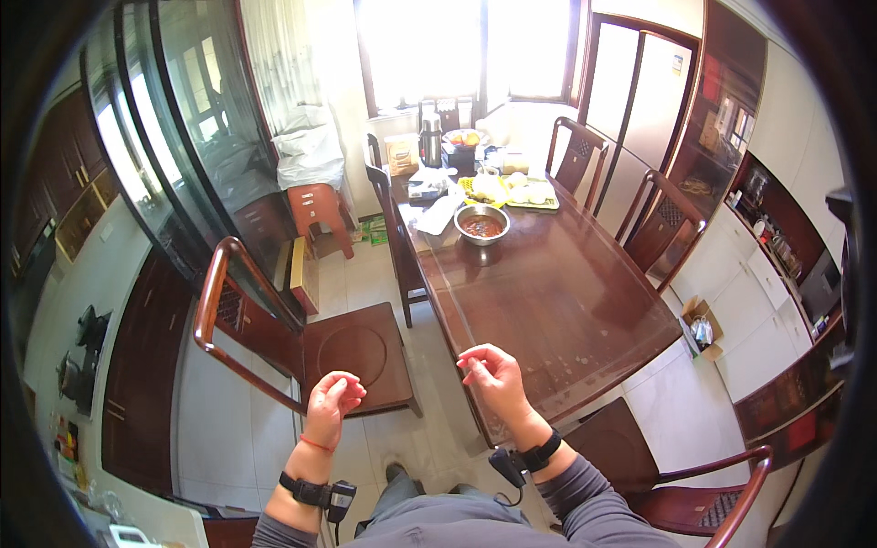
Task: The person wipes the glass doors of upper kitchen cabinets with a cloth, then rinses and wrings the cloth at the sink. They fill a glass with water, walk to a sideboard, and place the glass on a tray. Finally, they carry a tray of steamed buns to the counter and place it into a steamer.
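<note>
My left hand (330, 405), a red cord at its wrist, is raised in front of the seat of a wooden chair (360, 346). Its fingers curl in towards the thumb, and nothing shows between them. Over the near left edge of the dark wooden dining table (548, 308) hovers my right hand (499, 383), its thumb and fingers drawn together with no object visible in them. Farther up the table stands a steel bowl (482, 239) of reddish-brown sauce or liquid, well beyond both hands.
Behind the bowl are a yellow basket (473, 185), a tray of pale food (538, 194), a thermos flask (430, 140) and a white plastic bag (438, 215). Another chair (692, 503) stands at the near right. Glass sliding doors (199, 103) line the left, near a red plastic stool (316, 205).
</note>
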Demonstrator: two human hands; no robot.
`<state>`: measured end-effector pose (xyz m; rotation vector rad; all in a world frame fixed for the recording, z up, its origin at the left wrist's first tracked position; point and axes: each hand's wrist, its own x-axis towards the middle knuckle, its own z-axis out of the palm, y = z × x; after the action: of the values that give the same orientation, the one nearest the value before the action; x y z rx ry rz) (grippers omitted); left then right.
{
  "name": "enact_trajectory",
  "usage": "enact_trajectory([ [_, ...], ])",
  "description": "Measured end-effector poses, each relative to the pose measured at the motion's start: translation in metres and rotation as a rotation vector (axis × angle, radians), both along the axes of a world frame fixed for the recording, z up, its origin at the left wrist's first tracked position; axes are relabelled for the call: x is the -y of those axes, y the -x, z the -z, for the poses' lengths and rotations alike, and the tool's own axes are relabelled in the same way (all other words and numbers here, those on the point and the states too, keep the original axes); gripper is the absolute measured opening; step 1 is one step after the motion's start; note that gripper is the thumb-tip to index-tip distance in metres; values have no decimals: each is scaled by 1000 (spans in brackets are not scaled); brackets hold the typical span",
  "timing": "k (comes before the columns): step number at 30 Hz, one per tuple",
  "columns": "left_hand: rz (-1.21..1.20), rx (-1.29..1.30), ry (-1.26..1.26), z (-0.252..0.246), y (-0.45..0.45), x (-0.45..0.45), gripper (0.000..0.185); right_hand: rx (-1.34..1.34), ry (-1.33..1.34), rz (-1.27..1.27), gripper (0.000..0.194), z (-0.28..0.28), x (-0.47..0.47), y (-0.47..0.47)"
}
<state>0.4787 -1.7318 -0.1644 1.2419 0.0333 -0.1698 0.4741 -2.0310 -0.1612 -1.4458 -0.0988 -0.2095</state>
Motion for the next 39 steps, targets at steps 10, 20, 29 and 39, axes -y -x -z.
enact_trajectory([
  [10,166,-8,7,-1,-165,-62,14,-53,24,204,12,-10,-56,-112],
  [20,318,21,66,-15,-305,-45,14,47,120,421,13,-63,-27,-197],
  [29,434,67,81,-44,-436,54,13,19,205,547,13,-78,62,-280],
  [39,470,-143,-25,-17,-596,216,14,-116,238,603,16,-24,210,-427],
])
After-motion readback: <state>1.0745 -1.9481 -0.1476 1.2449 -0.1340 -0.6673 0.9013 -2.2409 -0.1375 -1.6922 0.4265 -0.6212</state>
